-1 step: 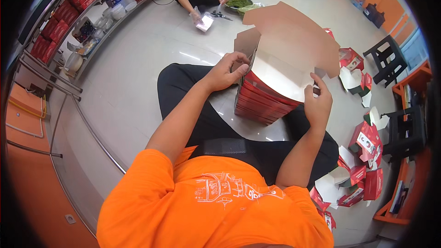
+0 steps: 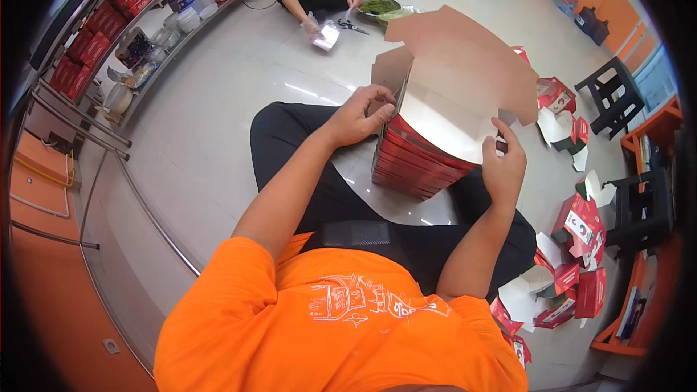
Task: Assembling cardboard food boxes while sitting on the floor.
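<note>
Between my legs stands a tall stack of red cardboard boxes (image 2: 417, 163), nested or flattened one against another. The topmost cardboard box (image 2: 443, 117) has a white inside, and its broad brown flap leans up and away from me. My left hand (image 2: 361, 114) is at its left edge, fingers curled over the rim with the thumb against it. At the right edge, my right hand (image 2: 504, 163) pinches a corner of the same box between thumb and bent fingers. Some fingertips are hidden behind the cardboard.
Opened red boxes (image 2: 579, 229) lie on the floor to my right, near black stools (image 2: 613, 94). Ahead, a person (image 2: 308, 0) sits with a steel bowl of greens (image 2: 378, 6) and scissors (image 2: 353, 27). A shelf (image 2: 170, 51) with containers runs along the left.
</note>
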`<move>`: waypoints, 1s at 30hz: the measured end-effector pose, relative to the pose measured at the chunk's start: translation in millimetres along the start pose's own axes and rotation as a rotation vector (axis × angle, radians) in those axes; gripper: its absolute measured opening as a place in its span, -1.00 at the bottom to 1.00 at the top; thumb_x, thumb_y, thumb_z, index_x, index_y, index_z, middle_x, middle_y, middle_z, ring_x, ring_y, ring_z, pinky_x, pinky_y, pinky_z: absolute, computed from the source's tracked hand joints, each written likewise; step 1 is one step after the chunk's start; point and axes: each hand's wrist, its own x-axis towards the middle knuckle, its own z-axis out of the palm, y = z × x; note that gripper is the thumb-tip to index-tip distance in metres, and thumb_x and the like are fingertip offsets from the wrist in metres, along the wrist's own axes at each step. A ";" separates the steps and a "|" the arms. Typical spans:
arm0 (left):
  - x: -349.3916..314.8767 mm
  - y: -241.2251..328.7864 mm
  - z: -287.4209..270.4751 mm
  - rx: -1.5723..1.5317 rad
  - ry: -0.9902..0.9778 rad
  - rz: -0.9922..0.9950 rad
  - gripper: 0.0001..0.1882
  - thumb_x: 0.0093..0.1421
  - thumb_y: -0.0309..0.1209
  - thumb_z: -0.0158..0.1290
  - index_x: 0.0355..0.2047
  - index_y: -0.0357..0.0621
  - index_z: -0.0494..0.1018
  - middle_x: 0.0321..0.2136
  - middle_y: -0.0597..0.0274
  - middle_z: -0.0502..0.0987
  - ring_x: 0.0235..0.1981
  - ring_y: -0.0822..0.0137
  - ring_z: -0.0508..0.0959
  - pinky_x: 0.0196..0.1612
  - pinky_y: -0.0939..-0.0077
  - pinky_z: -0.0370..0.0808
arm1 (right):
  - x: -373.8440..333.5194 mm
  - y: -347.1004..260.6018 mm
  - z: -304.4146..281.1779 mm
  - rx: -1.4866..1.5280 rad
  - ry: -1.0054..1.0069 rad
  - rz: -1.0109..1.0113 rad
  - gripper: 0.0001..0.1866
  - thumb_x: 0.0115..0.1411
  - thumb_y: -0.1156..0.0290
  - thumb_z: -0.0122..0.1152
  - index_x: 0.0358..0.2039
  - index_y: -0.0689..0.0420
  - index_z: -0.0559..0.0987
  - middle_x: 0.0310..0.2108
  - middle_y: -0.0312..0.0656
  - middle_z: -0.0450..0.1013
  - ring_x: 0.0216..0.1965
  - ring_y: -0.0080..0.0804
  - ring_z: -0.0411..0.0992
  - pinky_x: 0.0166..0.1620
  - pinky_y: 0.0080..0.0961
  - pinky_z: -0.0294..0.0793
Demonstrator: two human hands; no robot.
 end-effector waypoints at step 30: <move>-1.3 -5.1 36.5 -0.568 0.299 -0.130 -0.76 0.38 -0.34 0.11 -0.01 -0.14 0.52 -0.11 0.32 0.55 -0.09 0.48 0.54 0.00 0.55 0.48 | 3.4 -55.6 67.3 0.004 -0.671 -0.659 -0.56 0.16 0.45 0.34 0.08 0.17 0.58 0.26 0.15 0.35 0.19 0.11 0.40 0.22 -0.22 0.41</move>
